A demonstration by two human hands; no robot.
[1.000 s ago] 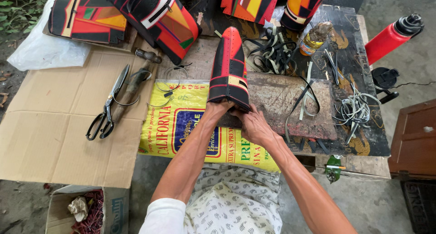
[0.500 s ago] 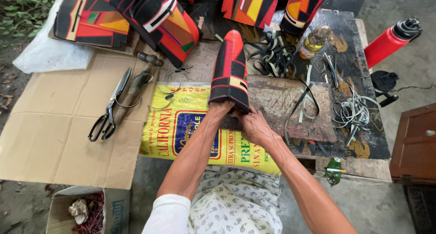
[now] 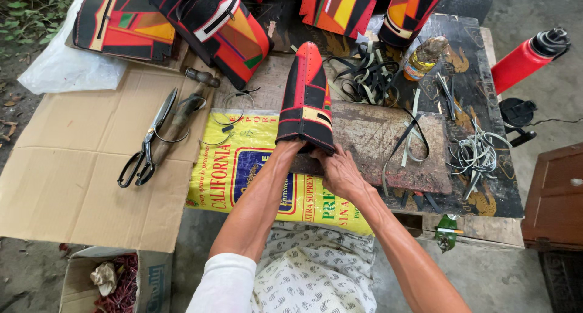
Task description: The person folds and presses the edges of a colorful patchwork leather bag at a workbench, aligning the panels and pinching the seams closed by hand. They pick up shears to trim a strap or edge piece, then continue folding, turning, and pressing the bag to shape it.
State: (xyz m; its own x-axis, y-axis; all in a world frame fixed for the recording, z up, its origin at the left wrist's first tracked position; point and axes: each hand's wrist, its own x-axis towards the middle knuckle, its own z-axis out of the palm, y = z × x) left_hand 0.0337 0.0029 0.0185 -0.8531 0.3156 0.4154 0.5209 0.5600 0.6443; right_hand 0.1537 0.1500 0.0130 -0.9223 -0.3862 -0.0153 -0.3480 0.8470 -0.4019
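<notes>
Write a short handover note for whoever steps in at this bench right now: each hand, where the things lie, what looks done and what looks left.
Left hand: pushed inside the open lower end of the red-and-black leather piece, grip hidden.
Right hand: fingers closed on the piece's lower edge.
The piece stands on the worn board, beside the yellow sack.
Scissors and hammer lie untouched on the cardboard; cut strips behind.
Done: panels look joined into a sleeve shape.
Left: cannot tell; several similar pieces lie at the back.
</notes>
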